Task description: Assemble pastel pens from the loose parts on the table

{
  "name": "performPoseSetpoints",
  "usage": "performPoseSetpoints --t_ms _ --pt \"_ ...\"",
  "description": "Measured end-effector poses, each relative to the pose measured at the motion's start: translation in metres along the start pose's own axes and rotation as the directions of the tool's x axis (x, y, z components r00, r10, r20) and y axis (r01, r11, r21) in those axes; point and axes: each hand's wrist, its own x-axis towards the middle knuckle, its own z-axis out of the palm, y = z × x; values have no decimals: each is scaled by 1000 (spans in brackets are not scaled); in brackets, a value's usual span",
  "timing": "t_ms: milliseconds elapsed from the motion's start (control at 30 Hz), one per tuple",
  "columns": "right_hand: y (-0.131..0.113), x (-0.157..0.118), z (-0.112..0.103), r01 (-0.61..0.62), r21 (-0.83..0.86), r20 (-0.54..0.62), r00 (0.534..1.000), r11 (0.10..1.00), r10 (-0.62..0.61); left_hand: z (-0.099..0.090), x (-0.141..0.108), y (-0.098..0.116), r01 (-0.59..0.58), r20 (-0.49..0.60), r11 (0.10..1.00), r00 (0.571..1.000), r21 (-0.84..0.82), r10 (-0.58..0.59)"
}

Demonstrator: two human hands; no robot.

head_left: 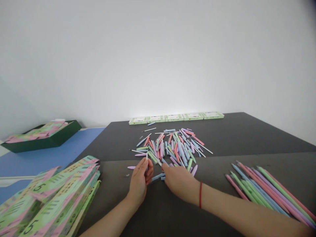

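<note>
My left hand (141,176) is closed around a thin white refill (146,156), whose end stands up above the fingertips. To its right my right hand (176,179) reaches over the near edge of a pile of pastel pen parts (181,148), fingers pressed together; whatever they pinch is too small to name. The pile mixes pink, purple, green and blue barrels and caps with white refills. A blue pen barrel (157,177) lies on the dark table between my two hands. A purple piece (131,167) lies left of my left hand.
Assembled pastel pens (269,191) lie at the right. Printed green and pink packets (56,200) are stacked at the near left. A dark green box (56,140) of packets stands on a blue surface (84,144). Flat light-green boxes (174,118) line the table's far edge by the wall.
</note>
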Motion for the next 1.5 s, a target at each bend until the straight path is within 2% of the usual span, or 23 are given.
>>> performPoseSetpoints --t_ms 233,400,467,500,533,567,600,667,700,733,800,867,933,1000,1100,1200,1267,1300,1333,1400,1433,1467,1500 --pt "-5 24 12 64 9 24 998 998 -65 -2 1 -2 -16 -24 1000 1000 19 17" --pt "16 14 0 11 45 -21 1000 999 -10 -1 1 -1 -46 -69 999 997 -17 45" --pt "26 3 -6 -5 178 -54 998 984 15 0 0 -1 -45 -69 999 997 -31 43" --pt "31 -4 -8 -13 351 -51 998 936 33 1 -1 -2 -38 -58 999 998 -37 36" --pt "35 -10 -9 -39 546 -7 999 837 51 3 -3 -2 -27 -39 999 999 -44 25" --pt "38 -16 -9 -98 733 83 995 673 54 5 -4 -3 -15 -15 999 1000 -50 14" --pt "41 -22 -8 -184 868 191 981 461 32 6 -7 -4 -2 15 999 1000 -52 3" --pt "45 -30 -4 -370 927 375 922 67 -98 9 -11 -5 17 86 999 996 -38 -14" --pt "46 -32 -2 -443 894 425 888 -75 -177 11 -14 -5 24 128 999 992 -23 -21" --pt "47 -33 -1 -500 849 453 855 -170 -252 11 -16 -5 29 172 1000 985 -3 -28" --pt "47 -32 0 -603 753 493 782 -264 -382 12 -19 -4 45 255 998 965 46 -55" --pt "45 -30 -5 -677 673 509 716 -297 -479 13 -20 -3 62 308 992 947 106 -92" --pt "42 -28 -12 -699 640 493 692 -318 -528 12 -20 -3 80 331 986 935 147 -125" --pt "35 -29 -21 -686 647 476 705 -333 -526 12 -20 -3 109 331 986 933 124 -144" --pt "24 -33 -31 -614 712 440 769 -342 -463 14 -20 -2 190 322 982 929 12 -183" --pt "14 -35 -35 -479 816 383 867 -322 -319 15 -19 1 243 286 968 934 -67 -215" --pt "11 -34 -34 -385 890 349 920 -243 -181 14 -17 4 252 247 962 944 -104 -220" --pt "11 -33 -33 -338 928 325 940 -157 -103 13 -16 5 253 231 960 948 -123 -220" --pt "11 -32 -31 -282 959 281 959 -32 -24 12 -15 6 251 217 958 952 -142 -217" --pt "14 -33 -26 -146 945 118 987 294 109 9 -12 6 242 203 956 957 -168 -206" --pt "15 -34 -23 -84 893 26 991 443 134 7 -11 6 236 201 956 959 -173 -201" --pt "15 -36 -18 -33 831 -50 990 555 134 6 -10 6 233 202 957 959 -172 -198" --pt "15 -39 -12 3 776 -96 989 630 113 6 -10 5 233 207 958 958 -167 -197"
